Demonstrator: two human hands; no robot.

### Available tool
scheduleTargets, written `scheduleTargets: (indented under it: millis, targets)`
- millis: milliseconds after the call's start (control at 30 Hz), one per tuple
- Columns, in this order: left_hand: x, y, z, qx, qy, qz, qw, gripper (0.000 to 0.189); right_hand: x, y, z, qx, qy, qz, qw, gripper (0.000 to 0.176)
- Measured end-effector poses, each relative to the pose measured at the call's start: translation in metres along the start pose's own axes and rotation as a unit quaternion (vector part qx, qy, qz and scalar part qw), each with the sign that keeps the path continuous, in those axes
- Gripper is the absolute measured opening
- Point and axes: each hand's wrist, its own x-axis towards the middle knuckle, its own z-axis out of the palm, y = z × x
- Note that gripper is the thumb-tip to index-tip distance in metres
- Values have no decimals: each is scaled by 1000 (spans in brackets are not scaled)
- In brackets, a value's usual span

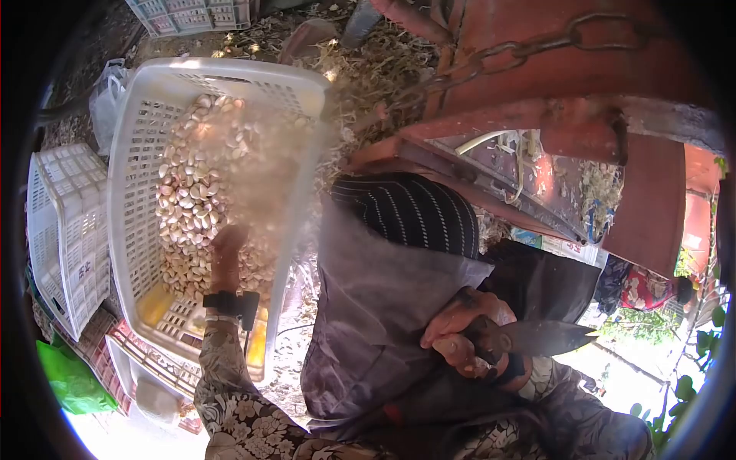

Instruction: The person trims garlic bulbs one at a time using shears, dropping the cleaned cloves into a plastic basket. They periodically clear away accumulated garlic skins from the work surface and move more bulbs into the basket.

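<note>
My left hand, with a dark watch at the wrist, reaches into a white plastic crate. Its fingers are over or among the pale garlic heaped inside; a hazy smear and the hand itself hide the fingertips. My right hand is closed around a pair of shears above my lap, their metal blades pointing right. A dark apron covers my lap beneath that hand.
Another white crate stands on the left, with a green bag below it. A rusty red metal frame with a chain fills the upper right. Straw covers the ground behind the garlic crate.
</note>
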Motion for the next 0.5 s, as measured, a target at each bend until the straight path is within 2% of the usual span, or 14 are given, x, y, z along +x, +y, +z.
scheduleTargets:
  millis: [100,167,233,267,300,333,367,400,433,467,500]
  targets:
    - [-28,42,-3,-198,21,-38,979,6,-5,-2,4,1,20,33,999,30]
    - [-38,82,1,-427,-33,-122,895,9,-5,-10,4,-5,19,80,997,26]
    - [-42,79,1,-431,-27,-115,895,8,-6,-7,5,-123,40,51,990,21]
    - [-43,76,0,-426,-28,-123,896,8,-11,4,7,-230,63,-2,971,19]
    - [-44,70,-2,-420,-29,-132,897,7,-14,8,10,-280,74,-32,957,17]
    - [-42,15,-9,-62,-13,-64,996,7,-17,11,13,-330,88,-62,938,15]
    - [-38,-38,-20,355,-14,115,928,10,-15,12,13,-328,85,-74,938,14]
    - [-43,-31,-21,193,5,43,980,11,-10,9,11,-321,80,-60,942,13]
    - [-44,-9,-18,24,12,-27,999,11,-4,6,8,-314,75,-45,945,13]
    - [-52,44,-4,-78,12,-106,991,8,-2,-9,9,-294,69,8,953,17]
    - [-59,54,-3,-172,15,-114,978,6,-2,-16,13,-267,54,62,960,24]
